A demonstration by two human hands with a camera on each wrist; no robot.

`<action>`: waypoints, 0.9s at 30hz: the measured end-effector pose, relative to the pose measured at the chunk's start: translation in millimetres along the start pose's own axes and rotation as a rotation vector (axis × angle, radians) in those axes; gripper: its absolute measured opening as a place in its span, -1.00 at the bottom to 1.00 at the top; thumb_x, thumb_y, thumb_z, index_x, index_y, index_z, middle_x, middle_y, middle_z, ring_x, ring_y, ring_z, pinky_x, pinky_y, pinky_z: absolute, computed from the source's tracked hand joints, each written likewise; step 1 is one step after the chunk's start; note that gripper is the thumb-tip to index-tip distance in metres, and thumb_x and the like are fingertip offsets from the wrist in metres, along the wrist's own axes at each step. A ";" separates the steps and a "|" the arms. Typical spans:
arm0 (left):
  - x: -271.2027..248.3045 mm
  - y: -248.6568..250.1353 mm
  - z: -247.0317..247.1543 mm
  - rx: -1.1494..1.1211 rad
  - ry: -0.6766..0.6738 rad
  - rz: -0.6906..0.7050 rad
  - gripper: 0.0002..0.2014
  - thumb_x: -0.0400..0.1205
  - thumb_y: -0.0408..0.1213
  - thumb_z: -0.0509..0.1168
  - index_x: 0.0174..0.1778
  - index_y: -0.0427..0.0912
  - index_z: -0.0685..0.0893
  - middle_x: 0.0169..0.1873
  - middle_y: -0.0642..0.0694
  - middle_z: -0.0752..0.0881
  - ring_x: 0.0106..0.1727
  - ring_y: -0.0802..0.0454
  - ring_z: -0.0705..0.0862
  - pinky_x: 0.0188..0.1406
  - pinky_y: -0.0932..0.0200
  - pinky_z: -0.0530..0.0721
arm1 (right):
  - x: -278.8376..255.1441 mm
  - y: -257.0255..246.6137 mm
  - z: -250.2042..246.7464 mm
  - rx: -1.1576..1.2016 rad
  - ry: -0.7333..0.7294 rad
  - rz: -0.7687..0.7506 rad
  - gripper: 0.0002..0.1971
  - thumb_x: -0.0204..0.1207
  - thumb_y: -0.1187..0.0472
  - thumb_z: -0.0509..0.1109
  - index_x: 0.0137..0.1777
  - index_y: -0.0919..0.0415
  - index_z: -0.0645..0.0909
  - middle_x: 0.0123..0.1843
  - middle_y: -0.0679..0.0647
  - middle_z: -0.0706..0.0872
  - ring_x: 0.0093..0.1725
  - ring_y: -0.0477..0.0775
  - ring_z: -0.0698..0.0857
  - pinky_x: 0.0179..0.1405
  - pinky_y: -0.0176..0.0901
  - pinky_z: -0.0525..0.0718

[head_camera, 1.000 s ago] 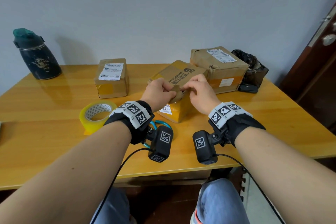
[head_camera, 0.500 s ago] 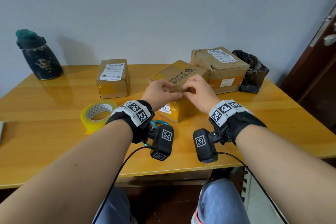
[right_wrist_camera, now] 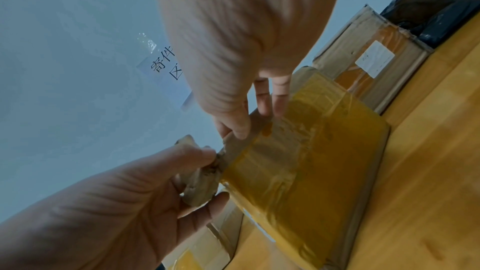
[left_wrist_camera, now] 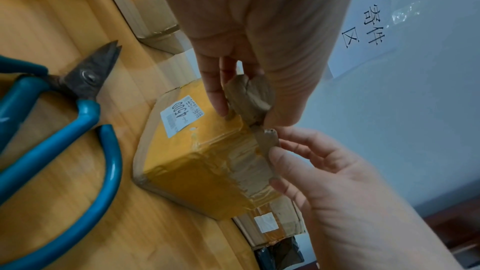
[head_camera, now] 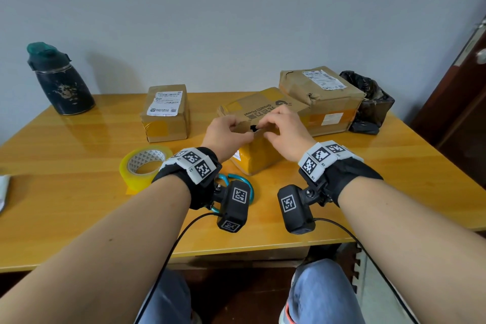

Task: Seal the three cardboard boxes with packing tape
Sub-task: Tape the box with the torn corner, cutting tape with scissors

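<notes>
Three cardboard boxes stand on the wooden table (head_camera: 79,192): a small one (head_camera: 166,113) at the back left, a large one (head_camera: 322,97) at the back right, and a middle box (head_camera: 263,158) wrapped in yellow tape. My left hand (head_camera: 244,134) pinches a crumpled, torn top flap (left_wrist_camera: 249,98) of the middle box (left_wrist_camera: 202,161). My right hand (head_camera: 265,129) pinches the neighbouring flap edge (left_wrist_camera: 267,141). In the right wrist view, thumb and fingers of the right hand (right_wrist_camera: 255,120) clamp the flap edge. The left hand (right_wrist_camera: 207,176) grips the crumpled piece there.
A roll of yellowish packing tape (head_camera: 143,166) lies left of my left wrist. Blue-handled scissors (left_wrist_camera: 64,110) lie on the table under that wrist. A dark bottle (head_camera: 61,81) stands at the back left, and a black bag (head_camera: 370,102) sits beside the large box.
Both hands have stayed on the middle box's top flap. They have drawn slightly apart, and a small dark spot shows between the fingertips.
</notes>
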State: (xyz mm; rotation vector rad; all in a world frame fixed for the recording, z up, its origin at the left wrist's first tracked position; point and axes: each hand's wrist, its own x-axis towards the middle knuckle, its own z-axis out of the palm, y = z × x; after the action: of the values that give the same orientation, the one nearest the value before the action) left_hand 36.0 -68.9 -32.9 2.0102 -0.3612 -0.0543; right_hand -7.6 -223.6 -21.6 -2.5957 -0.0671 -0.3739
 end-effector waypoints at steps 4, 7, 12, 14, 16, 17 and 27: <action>3.6 -2.0 -10.6 -0.169 -0.149 -0.088 -0.88 0.56 -0.33 0.45 0.00 -0.19 0.74 -0.03 -0.20 0.79 0.01 -0.06 0.75 0.09 0.11 0.75 | 5.3 -1.8 1.3 -0.009 -0.009 0.007 -0.82 0.61 0.28 0.34 0.14 0.08 0.69 0.23 0.08 0.49 0.32 0.10 0.41 0.33 -0.11 0.43; 6.4 -1.8 -14.0 -0.160 -0.187 -0.104 -0.87 0.60 -0.32 0.42 0.04 -0.18 0.73 0.03 -0.23 0.77 0.06 -0.07 0.73 0.13 0.10 0.74 | 7.1 -2.9 4.1 -0.006 -0.001 0.012 -0.83 0.61 0.23 0.35 0.14 0.07 0.71 0.21 0.08 0.48 0.33 0.13 0.40 0.36 -0.07 0.42; 9.6 3.0 -18.6 -0.054 -0.245 -0.038 -0.84 0.64 -0.34 0.35 0.11 -0.18 0.74 0.06 -0.21 0.76 0.12 -0.12 0.72 0.17 0.04 0.73 | 9.1 -2.9 6.3 -0.004 0.014 0.016 -0.83 0.62 0.23 0.35 0.12 0.09 0.73 0.19 0.10 0.49 0.32 0.18 0.39 0.35 -0.04 0.40; 12.1 5.7 -20.5 0.000 -0.252 -0.004 -0.85 0.64 -0.37 0.34 0.09 -0.15 0.75 0.02 -0.15 0.77 0.03 -0.04 0.72 0.08 0.11 0.75 | 9.8 -3.5 7.0 -0.006 0.017 0.017 -0.82 0.62 0.23 0.35 0.14 0.11 0.73 0.21 0.12 0.49 0.33 0.18 0.38 0.34 -0.05 0.38; 14.7 9.4 -21.4 0.041 -0.222 0.012 -0.88 0.61 -0.38 0.38 0.01 -0.10 0.75 -0.11 -0.07 0.77 -0.08 0.05 0.72 -0.05 0.20 0.75 | 10.3 -3.9 7.0 -0.012 0.017 0.018 -0.81 0.62 0.23 0.34 0.16 0.12 0.72 0.22 0.12 0.49 0.34 0.18 0.37 0.34 -0.05 0.37; 16.1 10.8 -21.3 0.053 -0.193 0.010 -0.89 0.58 -0.36 0.43 -0.02 -0.11 0.76 -0.16 -0.05 0.78 -0.12 0.06 0.74 -0.10 0.22 0.76 | 10.3 -3.8 7.1 -0.015 0.017 0.018 -0.81 0.62 0.23 0.34 0.16 0.12 0.72 0.22 0.12 0.49 0.35 0.18 0.37 0.34 -0.06 0.37; 20.9 11.6 -19.9 0.026 -0.075 -0.028 -0.67 0.39 -0.33 0.61 0.00 -0.19 0.67 -0.12 -0.14 0.78 -0.19 -0.01 0.81 -0.17 0.11 0.81 | 9.9 -2.1 12.4 0.002 0.050 0.031 -0.81 0.61 0.25 0.35 0.16 0.16 0.72 0.23 0.14 0.49 0.35 0.19 0.36 0.32 -0.07 0.36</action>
State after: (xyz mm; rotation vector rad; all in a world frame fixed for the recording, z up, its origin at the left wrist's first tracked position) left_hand 57.2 -62.1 -11.1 2.0425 -0.3836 -0.1434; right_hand 4.7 -215.9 -28.2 -2.5807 -0.0094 -0.4272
